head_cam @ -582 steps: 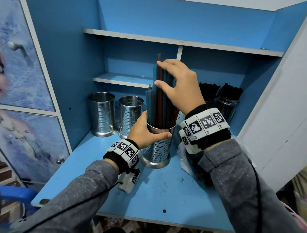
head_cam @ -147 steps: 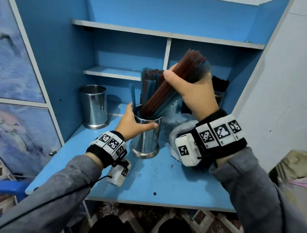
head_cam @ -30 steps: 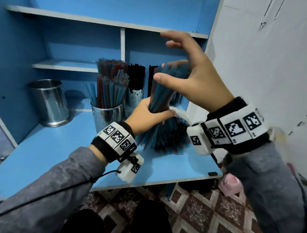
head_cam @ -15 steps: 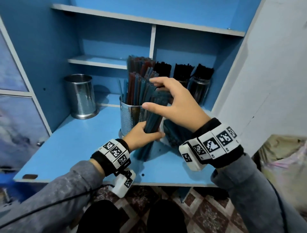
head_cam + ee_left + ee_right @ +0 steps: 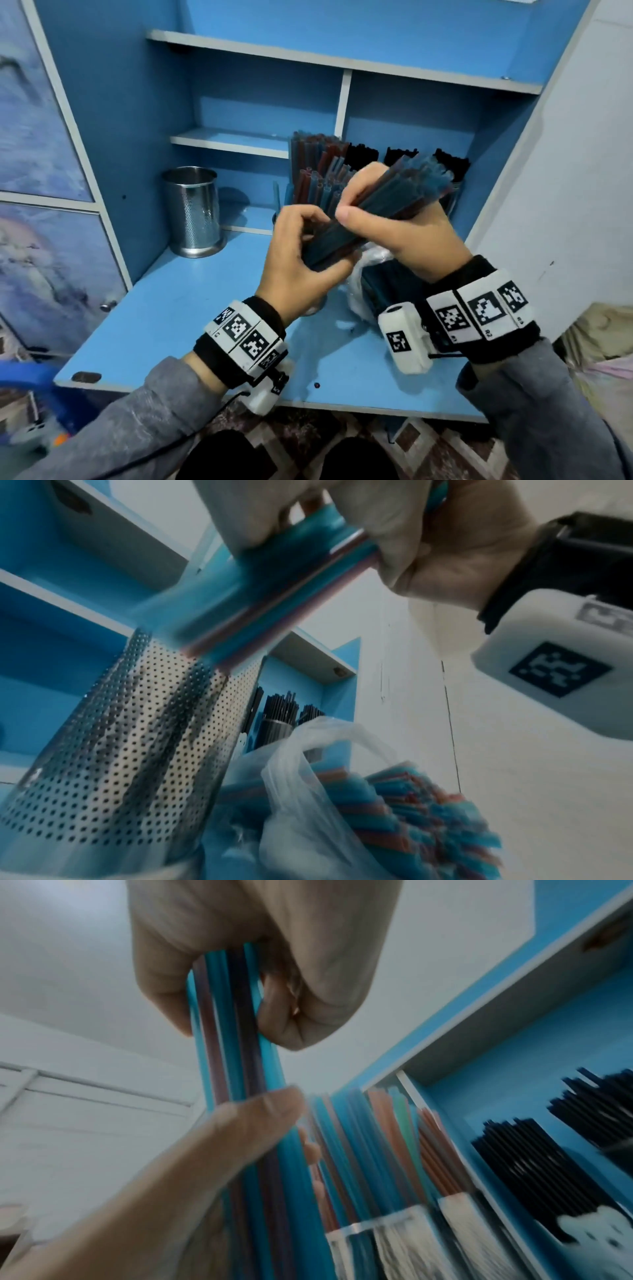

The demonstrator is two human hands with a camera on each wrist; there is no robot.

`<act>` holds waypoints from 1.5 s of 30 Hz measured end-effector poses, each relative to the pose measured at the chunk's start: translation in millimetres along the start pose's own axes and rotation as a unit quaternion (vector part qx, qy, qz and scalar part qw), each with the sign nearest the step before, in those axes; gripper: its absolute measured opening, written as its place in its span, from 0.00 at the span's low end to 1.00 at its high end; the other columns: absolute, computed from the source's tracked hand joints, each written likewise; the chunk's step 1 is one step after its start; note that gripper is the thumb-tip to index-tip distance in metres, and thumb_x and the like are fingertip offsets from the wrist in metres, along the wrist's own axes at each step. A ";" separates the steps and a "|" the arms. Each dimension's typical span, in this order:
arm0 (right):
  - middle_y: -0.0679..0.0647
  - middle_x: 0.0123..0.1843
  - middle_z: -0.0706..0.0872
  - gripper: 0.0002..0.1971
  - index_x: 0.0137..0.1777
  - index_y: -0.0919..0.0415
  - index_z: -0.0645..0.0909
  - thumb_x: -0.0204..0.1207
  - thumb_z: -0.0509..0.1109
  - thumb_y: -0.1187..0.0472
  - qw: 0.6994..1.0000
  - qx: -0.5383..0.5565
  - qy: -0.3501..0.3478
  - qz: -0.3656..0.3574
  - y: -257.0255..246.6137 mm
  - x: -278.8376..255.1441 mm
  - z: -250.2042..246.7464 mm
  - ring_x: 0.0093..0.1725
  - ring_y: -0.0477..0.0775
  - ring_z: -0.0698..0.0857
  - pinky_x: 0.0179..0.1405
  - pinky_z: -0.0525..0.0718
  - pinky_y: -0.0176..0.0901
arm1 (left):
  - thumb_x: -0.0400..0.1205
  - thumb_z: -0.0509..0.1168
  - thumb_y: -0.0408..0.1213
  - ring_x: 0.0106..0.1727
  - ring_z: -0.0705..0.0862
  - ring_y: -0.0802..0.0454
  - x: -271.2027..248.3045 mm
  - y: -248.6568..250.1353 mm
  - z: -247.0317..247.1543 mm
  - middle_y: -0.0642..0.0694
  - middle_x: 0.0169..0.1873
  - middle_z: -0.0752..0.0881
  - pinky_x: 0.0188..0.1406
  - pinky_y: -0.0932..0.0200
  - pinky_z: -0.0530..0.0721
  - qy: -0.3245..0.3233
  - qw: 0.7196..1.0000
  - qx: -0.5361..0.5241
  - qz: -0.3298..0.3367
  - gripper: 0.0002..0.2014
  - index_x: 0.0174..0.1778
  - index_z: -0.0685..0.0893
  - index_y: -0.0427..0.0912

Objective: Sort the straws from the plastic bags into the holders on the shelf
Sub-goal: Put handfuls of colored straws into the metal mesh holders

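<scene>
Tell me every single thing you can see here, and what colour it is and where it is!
Bundle of straws: one bunch, mostly blue with some red, held in the air by both hands.
Plastic bag: one, clear, on the shelf under the hands, with blue and red straws in it.
Empty holder: one, silver metal with holes, at the left of the shelf.
Filled holder: one, silver with holes, behind the hands, full of blue and red straws.
Black straws: three bunches in containers at the back right.
Shelf: blue, white edges.
Left hand: grips the bundle's lower end.
Right hand: grips the bundle's middle.
</scene>
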State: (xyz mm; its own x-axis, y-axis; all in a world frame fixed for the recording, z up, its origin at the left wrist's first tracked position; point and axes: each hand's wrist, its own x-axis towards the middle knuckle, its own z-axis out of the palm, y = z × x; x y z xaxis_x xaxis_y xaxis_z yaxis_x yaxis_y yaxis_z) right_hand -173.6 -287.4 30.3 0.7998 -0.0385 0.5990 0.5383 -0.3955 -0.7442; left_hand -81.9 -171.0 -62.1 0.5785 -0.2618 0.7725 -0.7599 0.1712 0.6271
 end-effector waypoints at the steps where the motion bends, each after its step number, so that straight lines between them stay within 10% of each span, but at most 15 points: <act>1: 0.47 0.40 0.84 0.04 0.44 0.67 0.81 0.74 0.73 0.73 1.000 0.006 0.015 -0.025 -6.3 4.1 -2.5 0.43 0.45 0.84 0.47 0.81 0.37 | 0.67 0.78 0.45 0.52 0.79 0.47 2.0 -2.5 -1.0 0.46 0.52 0.76 0.50 0.60 0.80 0.051 0.998 0.031 0.025 0.27 0.56 0.71 0.49; 5: 0.48 0.40 0.84 0.04 0.45 0.66 0.80 0.75 0.73 0.71 0.993 0.010 0.097 -0.060 -19.5 20.9 -12.3 0.43 0.47 0.85 0.45 0.83 0.38 | 0.62 0.84 0.49 0.67 0.70 0.47 9.0 -21.6 -4.1 0.45 0.63 0.66 0.71 0.49 0.72 0.125 0.986 0.078 -0.081 0.46 0.69 0.63 0.45; 10: 0.45 0.38 0.87 0.05 0.41 0.60 0.83 0.74 0.76 0.68 0.986 -0.004 0.164 -0.012 -7.8 40.9 -10.9 0.42 0.46 0.87 0.42 0.84 0.37 | 0.59 0.85 0.51 0.82 0.59 0.57 28.1 -55.5 -10.2 0.43 0.84 0.55 0.78 0.65 0.56 -0.054 0.962 -0.017 -0.268 0.72 0.85 0.34 0.50; 15: 0.41 0.35 0.90 0.06 0.39 0.55 0.85 0.69 0.80 0.62 0.970 -0.039 0.215 0.104 22.5 67.0 -3.2 0.39 0.38 0.89 0.38 0.84 0.30 | 0.56 0.86 0.54 0.69 0.79 0.57 35.3 -75.1 -15.2 0.52 0.69 0.79 0.75 0.52 0.75 -0.087 0.956 0.045 -0.276 0.50 0.72 0.68 0.54; 20: 0.46 0.55 0.76 0.23 0.52 0.46 0.79 0.61 0.81 0.41 0.942 -0.199 0.171 0.210 47.7 84.3 10.5 0.61 0.50 0.79 0.68 0.78 0.47 | 0.51 0.79 0.66 0.66 0.80 0.55 37.2 -77.8 -19.3 0.54 0.65 0.81 0.70 0.48 0.78 -0.107 0.957 0.084 -0.256 0.45 0.64 0.72 0.62; 25: 0.44 0.55 0.68 0.28 0.55 0.42 0.79 0.64 0.68 0.24 0.887 -0.430 0.093 0.141 57.9 75.5 24.7 0.64 0.53 0.63 0.67 0.61 0.48 | 0.52 0.78 0.68 0.64 0.81 0.57 37.3 -81.4 -21.1 0.56 0.62 0.81 0.66 0.49 0.81 -0.109 0.956 0.106 -0.250 0.47 0.67 0.74 0.58; 31: 0.52 0.80 0.67 0.38 0.83 0.55 0.60 0.76 0.73 0.52 0.945 -0.314 0.087 -0.036 49.7 72.7 24.1 0.81 0.49 0.63 0.82 0.59 0.42 | 0.51 0.78 0.69 0.63 0.80 0.59 34.1 -82.0 -19.9 0.59 0.60 0.79 0.66 0.52 0.80 -0.102 0.956 0.107 -0.254 0.46 0.66 0.73 0.62; 37: 0.51 0.79 0.74 0.24 0.81 0.46 0.69 0.85 0.60 0.47 0.889 -0.453 -0.056 0.036 48.2 75.0 29.2 0.83 0.49 0.64 0.81 0.63 0.49 | 0.57 0.82 0.60 0.63 0.81 0.61 35.2 -80.8 -19.3 0.55 0.62 0.82 0.66 0.51 0.81 -0.104 0.961 0.076 -0.246 0.46 0.70 0.74 0.53; 45: 0.56 0.55 0.84 0.09 0.56 0.66 0.84 0.78 0.68 0.67 0.928 -0.332 0.123 -0.116 29.7 49.0 7.2 0.58 0.52 0.82 0.64 0.78 0.46 | 0.60 0.83 0.61 0.77 0.72 0.56 21.3 -74.1 -13.4 0.49 0.76 0.72 0.79 0.50 0.70 -0.054 0.963 0.039 -0.260 0.57 0.81 0.61 0.47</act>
State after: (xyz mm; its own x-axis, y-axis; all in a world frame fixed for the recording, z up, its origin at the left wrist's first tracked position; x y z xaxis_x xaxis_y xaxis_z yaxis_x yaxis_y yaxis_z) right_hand -116.5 -294.5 35.4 0.5536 -0.0573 0.8308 0.3413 -0.8944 -0.2892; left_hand -9.3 -176.5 -90.7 0.8561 -0.3903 0.3387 -0.3983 -0.0808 0.9137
